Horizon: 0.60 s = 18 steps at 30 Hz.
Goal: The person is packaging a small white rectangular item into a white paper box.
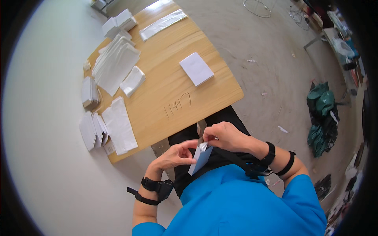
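Note:
Over my lap, just off the table's near edge, is a small white box (200, 160), held tilted with its upper end open. Something crumpled and whitish, perhaps a plastic bag or liner, shows at that open end. My left hand (178, 154) grips the box from its left side, thumb and fingers on its wall. At the top, my right hand (225, 136) has its fingers pinched together at the opening; what they hold is hidden. On the table, a flat white box (196, 69) lies beyond my hands.
The wooden table (157, 126) carries stacks of flat white cartons (90, 93), spread clear plastic bags (116, 63) and white sheets (120, 125) on its left side. A long plastic packet (163, 24) lies at the far end. Dark green bags (323, 118) lie on the floor at right.

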Available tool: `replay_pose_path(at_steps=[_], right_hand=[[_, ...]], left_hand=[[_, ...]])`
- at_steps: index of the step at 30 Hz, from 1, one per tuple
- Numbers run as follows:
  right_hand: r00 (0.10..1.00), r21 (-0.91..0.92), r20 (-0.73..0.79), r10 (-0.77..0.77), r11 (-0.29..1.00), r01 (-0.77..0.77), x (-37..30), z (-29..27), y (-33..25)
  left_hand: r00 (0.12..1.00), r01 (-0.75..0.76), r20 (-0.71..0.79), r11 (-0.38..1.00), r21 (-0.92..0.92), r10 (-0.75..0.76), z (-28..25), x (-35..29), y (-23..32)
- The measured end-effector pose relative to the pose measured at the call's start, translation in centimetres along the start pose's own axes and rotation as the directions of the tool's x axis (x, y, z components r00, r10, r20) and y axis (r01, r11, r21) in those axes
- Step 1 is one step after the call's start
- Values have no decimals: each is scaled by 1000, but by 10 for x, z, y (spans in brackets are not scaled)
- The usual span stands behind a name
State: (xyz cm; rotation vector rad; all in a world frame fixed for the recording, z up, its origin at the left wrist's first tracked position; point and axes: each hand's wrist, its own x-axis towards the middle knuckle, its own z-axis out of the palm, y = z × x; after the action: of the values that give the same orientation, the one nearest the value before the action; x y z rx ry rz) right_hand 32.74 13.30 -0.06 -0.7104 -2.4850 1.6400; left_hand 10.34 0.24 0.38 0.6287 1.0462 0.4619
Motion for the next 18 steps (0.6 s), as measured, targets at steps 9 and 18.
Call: replay_pose_path(at_steps=[9,18], right_hand=[[939,-297,166,-301,893,338,-36,8,-54],[761,-503,173,-625,608,614,-59,-12,-141]], left_hand=[[948,-295,177,941,166,266,29,-3,-39],[770,-619,202,633,464,605,50,-56,5]])
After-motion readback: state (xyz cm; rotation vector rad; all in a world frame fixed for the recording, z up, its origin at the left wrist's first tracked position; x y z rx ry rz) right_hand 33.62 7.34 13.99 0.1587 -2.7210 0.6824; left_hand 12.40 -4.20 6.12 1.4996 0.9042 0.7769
